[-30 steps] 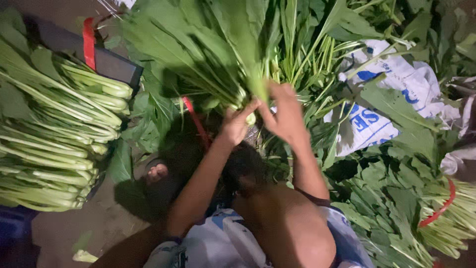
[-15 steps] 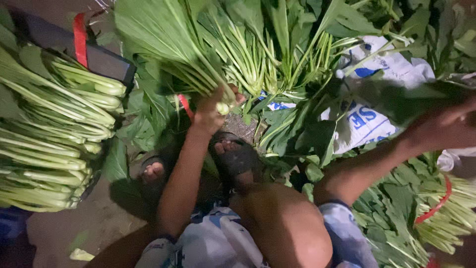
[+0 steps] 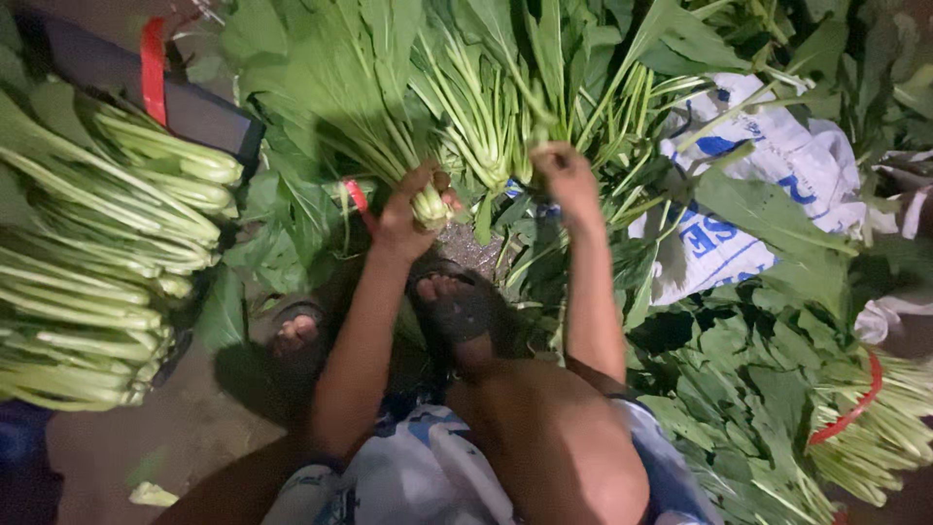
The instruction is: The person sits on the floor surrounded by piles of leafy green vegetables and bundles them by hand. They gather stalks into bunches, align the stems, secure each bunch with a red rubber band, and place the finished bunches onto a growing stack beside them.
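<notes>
My left hand (image 3: 408, 209) grips the cut stem ends of a bunch of leafy greens (image 3: 340, 107) that fans up and to the left. My right hand (image 3: 566, 183) is closed around the stems of a second clump of greens (image 3: 525, 87) just to the right of the first bunch. Both hands are raised in front of my knees, above my sandalled feet (image 3: 457, 306). A red band (image 3: 358, 197) hangs just left of my left hand.
Stacked bundles of pale-stemmed greens (image 3: 87, 262) lie at the left against a dark crate (image 3: 185, 107) with a red strap. A white printed sack (image 3: 768, 194) lies at the right among loose leaves. A tied bunch with a red band (image 3: 855, 408) sits at lower right.
My right hand, which had reached far out to the right half a second ago, has come back to the middle holding a clump of greens beside the bunch in my left hand.
</notes>
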